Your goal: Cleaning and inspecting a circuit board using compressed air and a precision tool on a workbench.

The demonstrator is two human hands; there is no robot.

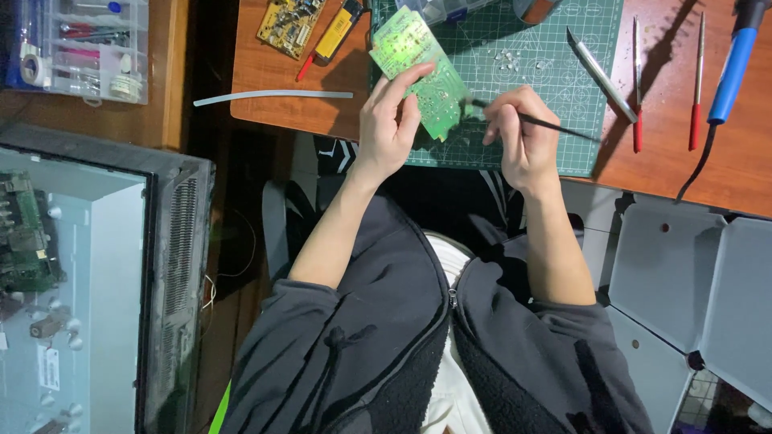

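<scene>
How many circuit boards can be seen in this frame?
3. A green board is held in the left hand over the cutting mat; a yellow board lies on the desk's top left; another sits inside the opened case at left. Others may be hidden.

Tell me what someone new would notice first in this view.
The eye lands on the green circuit board, held tilted over the green cutting mat by the left hand. The right hand grips a thin dark tool with its tip at the board's lower edge. An opened flat screen housing fills the lower left, and a blue-handled soldering iron lies at the desk's right.
</scene>
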